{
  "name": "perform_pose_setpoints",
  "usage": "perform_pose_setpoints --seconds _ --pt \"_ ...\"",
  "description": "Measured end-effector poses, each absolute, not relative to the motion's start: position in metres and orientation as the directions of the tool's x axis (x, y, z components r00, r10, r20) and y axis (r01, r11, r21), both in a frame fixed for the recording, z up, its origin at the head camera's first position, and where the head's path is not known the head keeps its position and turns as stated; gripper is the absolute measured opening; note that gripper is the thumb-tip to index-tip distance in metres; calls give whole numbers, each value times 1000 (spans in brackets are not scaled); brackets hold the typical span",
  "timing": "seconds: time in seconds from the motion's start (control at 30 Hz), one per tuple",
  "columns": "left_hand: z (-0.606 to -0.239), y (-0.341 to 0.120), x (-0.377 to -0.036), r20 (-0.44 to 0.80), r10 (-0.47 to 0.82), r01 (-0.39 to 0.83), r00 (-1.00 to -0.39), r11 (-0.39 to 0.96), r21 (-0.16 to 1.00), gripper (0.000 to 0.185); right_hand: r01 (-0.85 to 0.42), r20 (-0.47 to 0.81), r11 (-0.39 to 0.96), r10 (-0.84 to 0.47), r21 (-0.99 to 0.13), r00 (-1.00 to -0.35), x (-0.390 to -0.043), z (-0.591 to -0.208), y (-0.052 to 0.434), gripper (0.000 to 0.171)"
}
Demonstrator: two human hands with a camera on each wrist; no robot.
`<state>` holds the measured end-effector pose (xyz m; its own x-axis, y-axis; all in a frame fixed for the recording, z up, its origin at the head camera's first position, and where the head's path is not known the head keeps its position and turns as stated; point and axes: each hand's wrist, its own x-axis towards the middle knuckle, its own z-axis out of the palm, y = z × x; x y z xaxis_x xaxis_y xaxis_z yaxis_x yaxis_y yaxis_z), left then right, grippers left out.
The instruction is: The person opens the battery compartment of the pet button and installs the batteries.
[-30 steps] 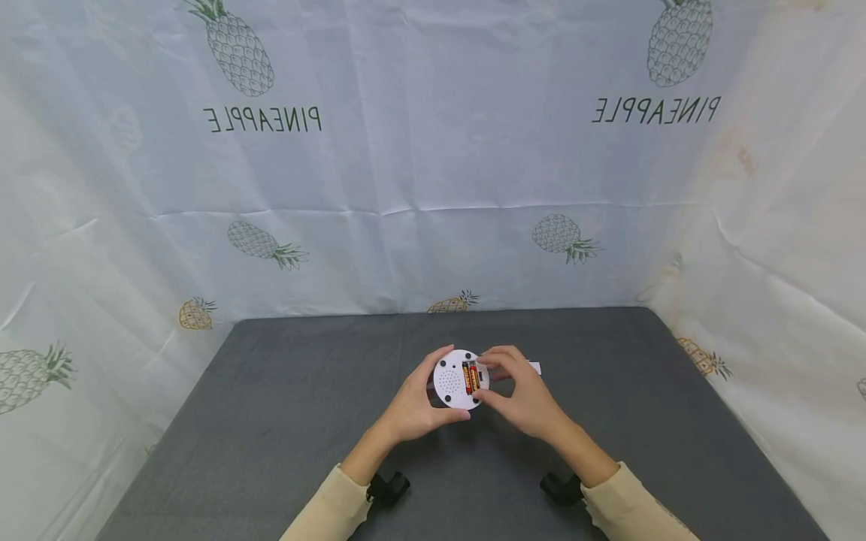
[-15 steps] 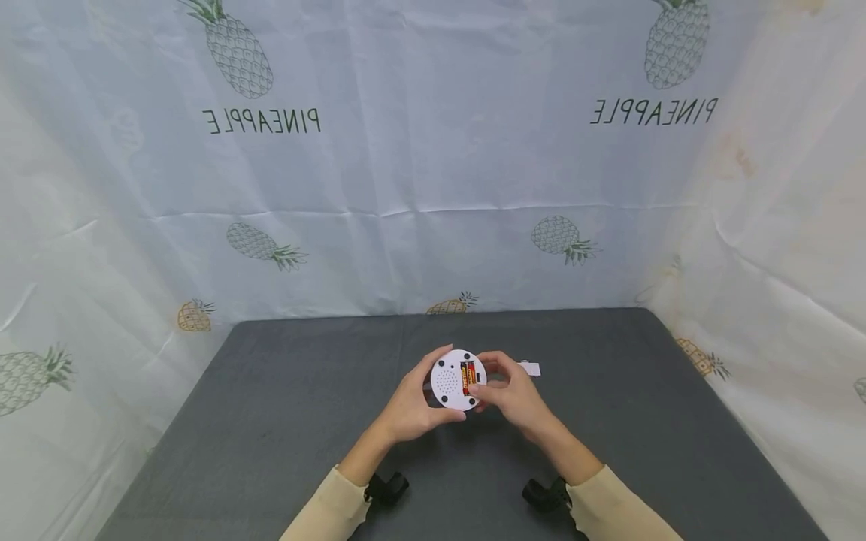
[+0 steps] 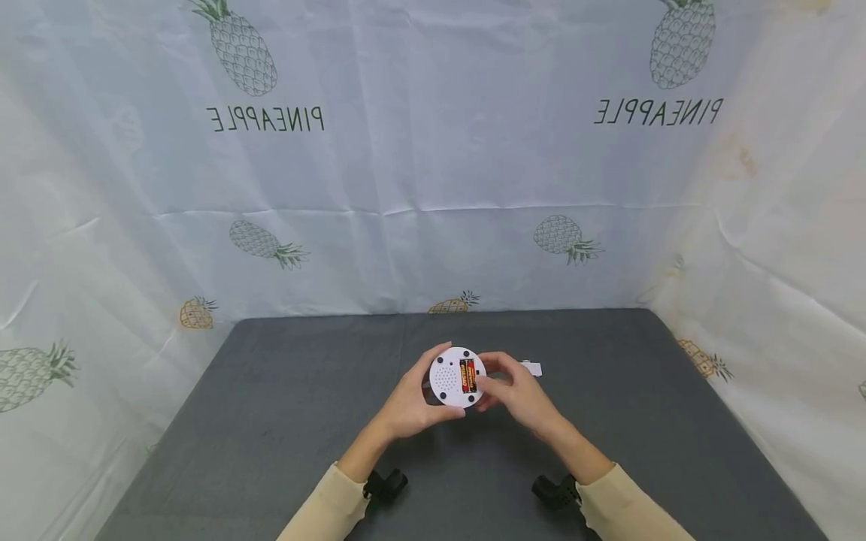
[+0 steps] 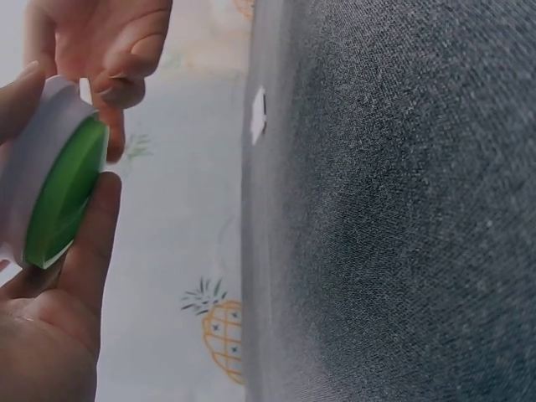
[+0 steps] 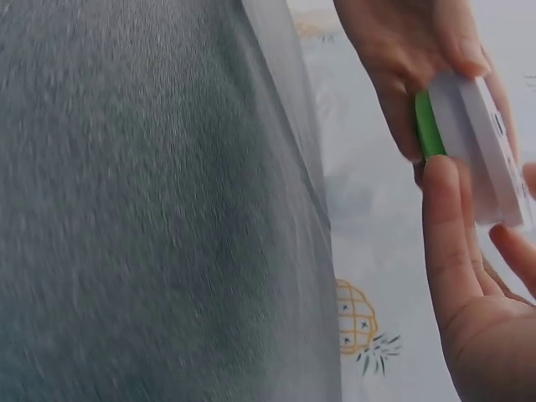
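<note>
A round white device [image 3: 443, 379] with speaker holes and small black feet is held up, its back facing me. Two red and black batteries [image 3: 468, 376] lie side by side in its open compartment. My left hand [image 3: 411, 409] grips the device's left rim between thumb and fingers. At the opposite rim is my right hand [image 3: 517, 398], thumb tip beside the batteries and fingers around the edge. The left wrist view shows the device's green front [image 4: 67, 197]. Fingers of the right hand [image 5: 452, 243] touch near that green side in the right wrist view.
A small white plastic piece [image 3: 533, 369] with a tab lies on the dark grey table [image 3: 304, 421], behind my right hand. White pineapple-print cloth [image 3: 433, 150] hangs behind the table and along both sides. Black camera mounts sit on both wrists.
My right thumb and fingers have moved down off the compartment's upper end, then the thumb slid toward its right edge. Both batteries now show more fully. The left hand keeps its grip.
</note>
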<state>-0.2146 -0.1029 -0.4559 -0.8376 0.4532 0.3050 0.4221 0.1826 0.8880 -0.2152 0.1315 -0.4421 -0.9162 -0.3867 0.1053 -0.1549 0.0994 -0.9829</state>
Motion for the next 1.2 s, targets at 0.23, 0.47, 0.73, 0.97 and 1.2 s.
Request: perform_pose_setpoints --seconds 0.23,0.47,0.73,0.97,1.2 --pt "-455 -104 -216 307 437 413 -846 172 895 100 -190 112 208 -338 -960 -935 -226 -438 145 36" --pt "-456 -104 -218 306 427 406 -851 166 899 101 -255 159 371 -271 -893 -950 -243 -440 166 30" --pt "-455 -103 -216 302 426 400 -853 161 902 100 -258 184 550 -187 -794 -965 -259 -445 182 26" --pt "-455 -104 -216 297 429 396 -853 161 904 101 -242 191 608 -148 -756 -970 -271 -455 194 23" --pt "-455 -104 -216 297 425 398 -855 172 901 100 -211 183 631 -110 -747 -977 -277 -464 201 24"
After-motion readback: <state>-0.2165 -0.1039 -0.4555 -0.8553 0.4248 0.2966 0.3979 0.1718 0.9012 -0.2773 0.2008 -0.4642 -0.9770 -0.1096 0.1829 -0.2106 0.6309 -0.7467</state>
